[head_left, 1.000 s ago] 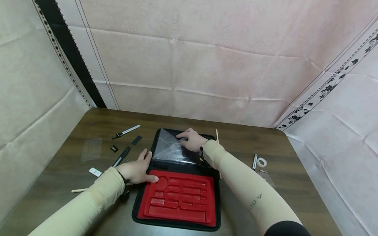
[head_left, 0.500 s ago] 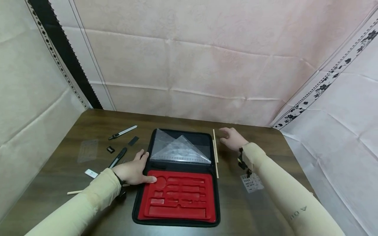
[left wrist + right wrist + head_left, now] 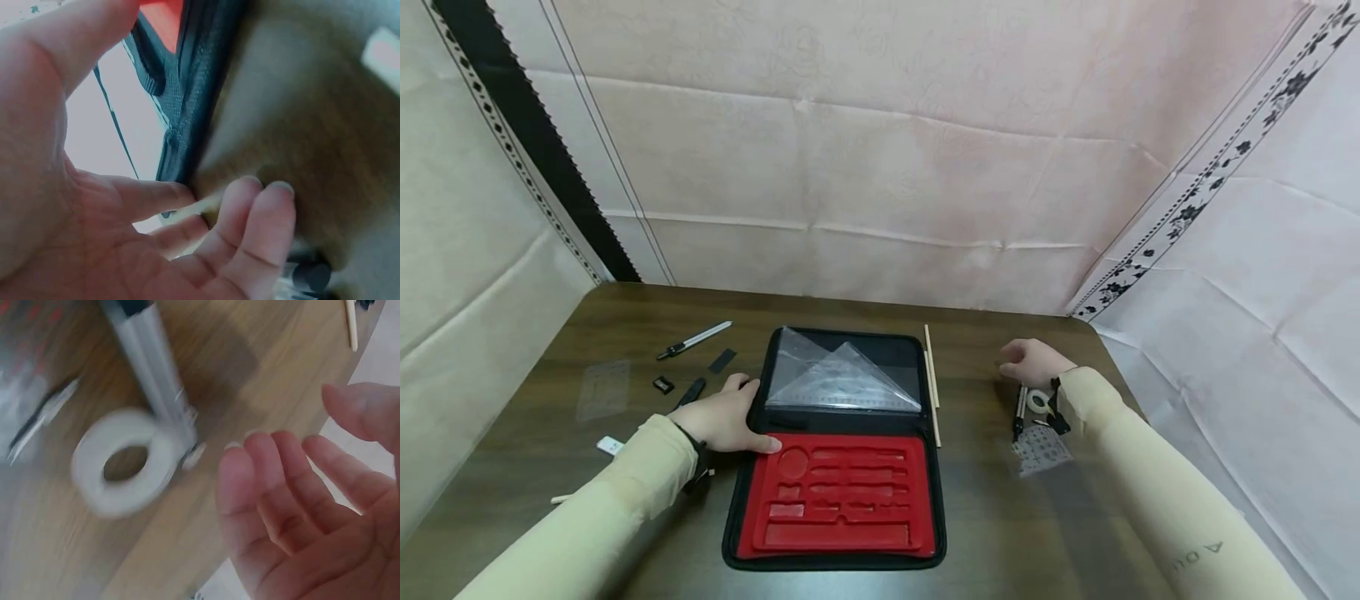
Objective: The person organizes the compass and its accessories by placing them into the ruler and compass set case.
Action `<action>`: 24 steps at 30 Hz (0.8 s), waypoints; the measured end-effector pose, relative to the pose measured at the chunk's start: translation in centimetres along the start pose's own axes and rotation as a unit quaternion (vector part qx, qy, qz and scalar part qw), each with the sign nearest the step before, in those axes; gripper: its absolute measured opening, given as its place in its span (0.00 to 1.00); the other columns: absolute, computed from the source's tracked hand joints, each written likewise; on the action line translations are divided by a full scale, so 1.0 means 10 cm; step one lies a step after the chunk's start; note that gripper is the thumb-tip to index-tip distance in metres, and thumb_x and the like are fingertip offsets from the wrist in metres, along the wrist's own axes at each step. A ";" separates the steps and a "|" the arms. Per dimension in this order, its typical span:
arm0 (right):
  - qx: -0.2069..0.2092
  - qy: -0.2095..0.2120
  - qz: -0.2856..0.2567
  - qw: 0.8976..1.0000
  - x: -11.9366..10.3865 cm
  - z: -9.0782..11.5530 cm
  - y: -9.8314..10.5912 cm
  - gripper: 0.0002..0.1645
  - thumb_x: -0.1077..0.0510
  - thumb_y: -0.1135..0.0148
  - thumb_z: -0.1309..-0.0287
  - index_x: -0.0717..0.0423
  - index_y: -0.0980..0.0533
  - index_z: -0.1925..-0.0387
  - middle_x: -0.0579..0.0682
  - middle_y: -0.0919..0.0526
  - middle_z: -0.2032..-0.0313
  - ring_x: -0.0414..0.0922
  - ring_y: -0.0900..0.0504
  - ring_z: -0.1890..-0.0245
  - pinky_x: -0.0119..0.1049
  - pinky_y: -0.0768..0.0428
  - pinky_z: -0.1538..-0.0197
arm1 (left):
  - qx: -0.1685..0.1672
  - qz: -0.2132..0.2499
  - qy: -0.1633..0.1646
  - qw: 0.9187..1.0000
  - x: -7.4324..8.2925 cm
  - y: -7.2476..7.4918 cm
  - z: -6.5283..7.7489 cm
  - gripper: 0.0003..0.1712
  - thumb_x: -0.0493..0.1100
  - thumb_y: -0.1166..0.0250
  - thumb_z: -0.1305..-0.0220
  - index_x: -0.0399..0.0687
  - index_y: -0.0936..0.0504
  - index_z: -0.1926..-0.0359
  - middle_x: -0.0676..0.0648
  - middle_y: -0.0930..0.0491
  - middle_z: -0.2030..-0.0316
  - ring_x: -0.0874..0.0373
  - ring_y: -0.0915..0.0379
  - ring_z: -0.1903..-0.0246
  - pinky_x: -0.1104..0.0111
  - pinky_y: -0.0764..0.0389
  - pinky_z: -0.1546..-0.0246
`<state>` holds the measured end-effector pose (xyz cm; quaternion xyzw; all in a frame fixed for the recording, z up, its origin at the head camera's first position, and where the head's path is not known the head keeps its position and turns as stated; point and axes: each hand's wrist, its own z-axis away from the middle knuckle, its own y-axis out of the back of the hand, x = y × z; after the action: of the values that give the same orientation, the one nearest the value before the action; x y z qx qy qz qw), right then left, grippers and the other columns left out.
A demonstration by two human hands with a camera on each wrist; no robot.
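Note:
In the head view an open black zip case [image 3: 842, 422] lies on the table. A red moulded tray [image 3: 838, 537] fills its near half, and clear triangular set squares [image 3: 846, 387] sit in the lid half. My left hand [image 3: 724, 418] rests at the case's left side, thumb on the tray's corner and fingers along the outer edge. My right hand [image 3: 1036, 364] holds nothing and hovers at the right, fingers loosely bent. Close to it, in the right wrist view, are a white tape roll [image 3: 94, 494] and a silver pen-like tool [image 3: 150, 362], both blurred.
Thin wooden sticks [image 3: 932, 375] lie along the case's right edge. A clear printed packet [image 3: 1041, 450] sits nearer on the right. At left are a silver-and-black compass-like tool [image 3: 696, 339], a small black sharpener [image 3: 663, 385], a dark rectangle [image 3: 722, 361] and a clear stencil [image 3: 604, 390].
My right hand has left the set squares in the lid and moved right, over to the tape roll. My left hand stays at the case. The head view has shifted slightly.

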<state>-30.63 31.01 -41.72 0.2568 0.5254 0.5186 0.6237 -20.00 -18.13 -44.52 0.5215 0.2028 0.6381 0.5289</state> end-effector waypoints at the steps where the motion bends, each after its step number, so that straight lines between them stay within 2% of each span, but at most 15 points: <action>1: -0.001 -0.006 0.002 1.000 0.04 0.03 0.01 0.25 0.56 0.43 0.34 0.66 0.30 0.41 0.66 0.26 0.45 0.60 0.26 0.46 0.53 0.27 0.48 | -0.003 0.001 0.004 1.000 -0.01 0.00 -0.02 0.70 0.70 0.28 0.56 0.27 0.50 0.29 0.26 0.55 0.31 0.29 0.43 0.37 0.41 0.35 0.44; 8: -0.018 -0.013 0.020 1.000 0.26 0.18 0.02 0.17 0.56 0.38 0.38 0.66 0.25 0.54 0.57 0.21 0.60 0.51 0.22 0.60 0.46 0.24 0.60 | -0.030 0.007 0.020 0.999 -0.03 0.00 -0.10 0.74 0.72 0.28 0.58 0.27 0.55 0.28 0.25 0.64 0.29 0.27 0.53 0.34 0.39 0.41 0.41; 11: -0.024 -0.021 0.002 0.999 0.30 0.26 0.00 0.13 0.57 0.37 0.39 0.62 0.25 0.58 0.53 0.21 0.64 0.48 0.23 0.63 0.43 0.25 0.62 | -0.034 0.010 0.022 0.999 -0.02 0.00 -0.09 0.75 0.71 0.28 0.58 0.27 0.56 0.28 0.25 0.65 0.29 0.26 0.55 0.34 0.39 0.41 0.41; 14: -0.035 -0.007 -0.001 0.999 0.30 0.40 -0.05 0.13 0.55 0.33 0.42 0.59 0.24 0.61 0.50 0.22 0.65 0.46 0.24 0.64 0.42 0.26 0.62 | -0.032 0.013 0.021 0.999 -0.01 -0.01 -0.07 0.75 0.71 0.28 0.58 0.26 0.57 0.28 0.25 0.65 0.29 0.26 0.55 0.34 0.39 0.41 0.41; 16: -0.046 0.008 0.007 0.999 0.30 0.50 -0.11 0.18 0.52 0.29 0.46 0.59 0.24 0.60 0.50 0.22 0.64 0.47 0.24 0.63 0.44 0.26 0.60 | -0.031 0.013 0.021 0.999 -0.01 -0.01 -0.06 0.75 0.71 0.28 0.58 0.26 0.57 0.28 0.25 0.66 0.29 0.26 0.55 0.33 0.39 0.41 0.41; 19: -0.054 0.027 0.041 0.997 0.32 0.63 -0.20 0.32 0.44 0.23 0.57 0.59 0.24 0.55 0.54 0.23 0.58 0.52 0.24 0.57 0.49 0.25 0.55 | -0.029 0.011 0.020 0.999 0.00 0.00 -0.05 0.75 0.71 0.28 0.58 0.26 0.57 0.28 0.25 0.66 0.29 0.26 0.56 0.34 0.39 0.42 0.41; 22: -0.048 0.045 0.075 0.995 0.35 0.71 -0.28 0.43 0.39 0.20 0.67 0.58 0.26 0.52 0.59 0.28 0.54 0.58 0.28 0.51 0.52 0.27 0.53 | -0.030 0.008 0.019 0.999 0.00 0.01 -0.06 0.75 0.71 0.28 0.58 0.26 0.57 0.28 0.25 0.66 0.29 0.26 0.56 0.34 0.39 0.42 0.41; 24: -0.039 0.057 0.093 0.993 0.38 0.73 -0.34 0.46 0.38 0.19 0.72 0.55 0.27 0.52 0.58 0.31 0.54 0.59 0.32 0.51 0.52 0.28 0.54 | -0.031 0.008 0.019 0.999 0.01 0.01 -0.06 0.74 0.70 0.28 0.58 0.26 0.57 0.28 0.25 0.66 0.29 0.26 0.56 0.34 0.39 0.42 0.41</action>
<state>-22.95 35.05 -43.79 0.2501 0.5129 0.6084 0.5515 -20.57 -17.89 -44.64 0.4945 0.1890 0.6580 0.5356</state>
